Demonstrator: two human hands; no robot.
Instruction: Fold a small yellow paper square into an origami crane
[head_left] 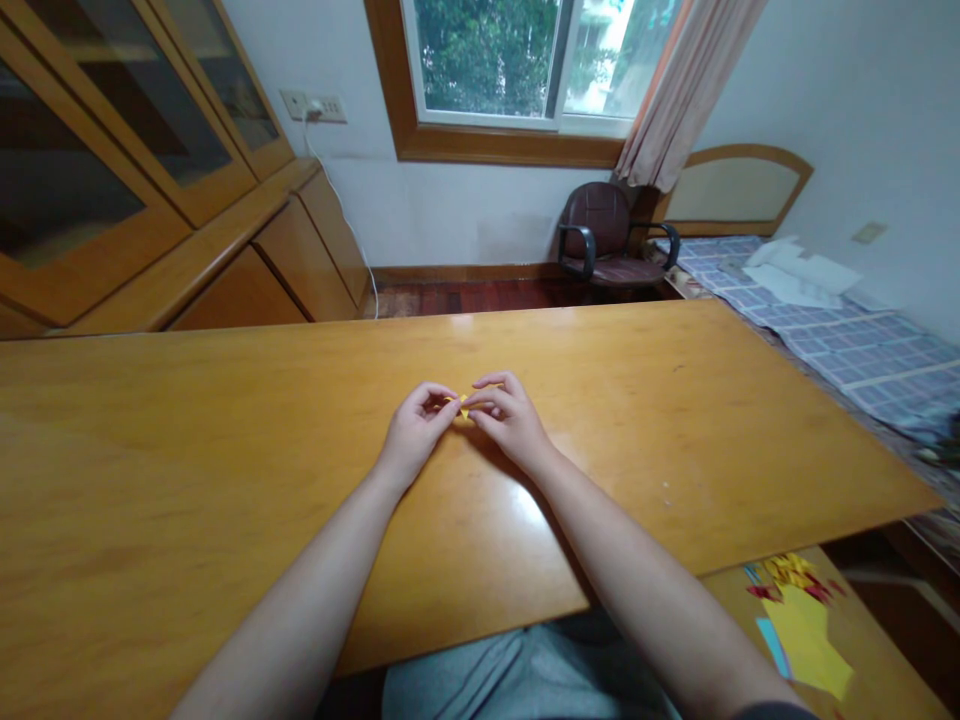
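Small yellow piece [464, 408], apparently paper, sits between the fingertips of both hands, directly between the left hand [417, 424] and the right hand [513, 418], touching each and mostly hidden by them. The left hand is closed to a narrow pinch of thumb and forefinger on its near end; the right hand is looser, some fingers raised and spread, its thumb and a fingertip at the other end, though I cannot tell whether they grip it. With so little to hold, it could slip if the left pinch slackens, and would probably drop onto the wooden surface [225, 450] below, whose similar colour might make it hard to spot. Hands pulling unevenly against each other could tear or crumple it, and crowded fingertips could press it out of shape.
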